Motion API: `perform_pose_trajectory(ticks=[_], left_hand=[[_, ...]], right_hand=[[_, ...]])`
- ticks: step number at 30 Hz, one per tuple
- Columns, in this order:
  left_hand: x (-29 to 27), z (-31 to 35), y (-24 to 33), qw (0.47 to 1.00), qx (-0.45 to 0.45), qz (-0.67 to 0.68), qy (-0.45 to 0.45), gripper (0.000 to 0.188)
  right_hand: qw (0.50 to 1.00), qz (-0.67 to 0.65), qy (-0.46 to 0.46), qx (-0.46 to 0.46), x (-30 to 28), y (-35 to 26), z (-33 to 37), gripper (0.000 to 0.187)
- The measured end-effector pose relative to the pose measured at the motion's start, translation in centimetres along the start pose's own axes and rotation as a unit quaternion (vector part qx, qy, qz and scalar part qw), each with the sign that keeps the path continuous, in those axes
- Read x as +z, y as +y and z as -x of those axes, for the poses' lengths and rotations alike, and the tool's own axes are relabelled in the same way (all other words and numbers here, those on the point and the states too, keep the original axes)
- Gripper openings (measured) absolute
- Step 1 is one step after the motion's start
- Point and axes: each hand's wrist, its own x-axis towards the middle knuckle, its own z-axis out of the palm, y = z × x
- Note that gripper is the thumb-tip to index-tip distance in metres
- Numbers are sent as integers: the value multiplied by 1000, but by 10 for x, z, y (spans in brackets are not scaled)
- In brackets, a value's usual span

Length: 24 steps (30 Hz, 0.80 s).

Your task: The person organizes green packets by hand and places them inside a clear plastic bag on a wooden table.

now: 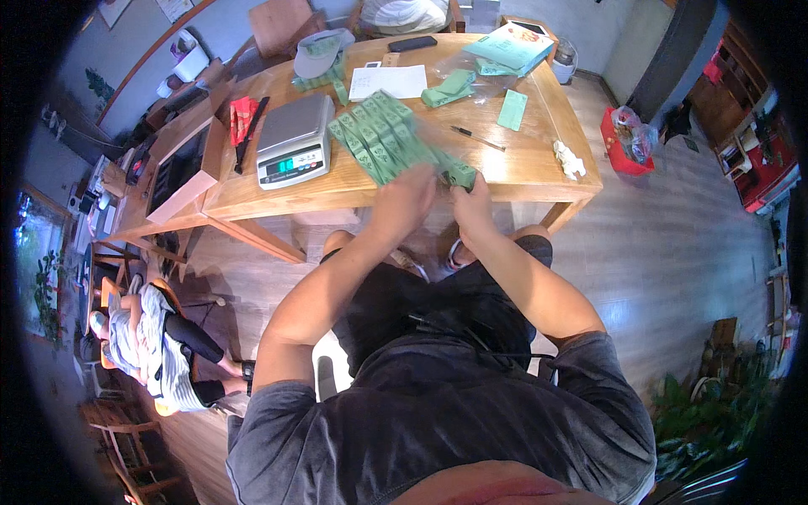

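A heap of joined green printed packets (370, 135) lies near the front of the wooden table, right of a digital scale (295, 139). From the heap a strip of green packets (455, 172) runs to my right hand (473, 204), whose fingers are closed on its end at the table's front edge. Close beside it, my left hand (408, 200) is at the strip's near side; motion smears its fingers, so its grip is unclear. More green strips (450, 88) lie farther back, next to clear plastic. A single green card (512, 109) rests to their right.
On the table are a pen (478, 139), crumpled tissue (569, 160), white paper (389, 83), a black phone (412, 44), a grey cap (323, 52) and a red packet (242, 120). A red bin (627, 143) stands at right. Another person (160, 337) sits at left.
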Motion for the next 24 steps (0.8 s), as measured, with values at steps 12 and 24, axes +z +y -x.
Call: perform_pose_trajectory(ticks=[12, 24], left_hand=[[10, 7, -8, 999, 34, -26, -8, 33], [8, 8, -6, 1000, 18, -4, -2, 34]], right_hand=[[900, 376, 13, -219, -8, 10, -13, 45], [909, 330, -6, -254, -6, -5, -12, 44]])
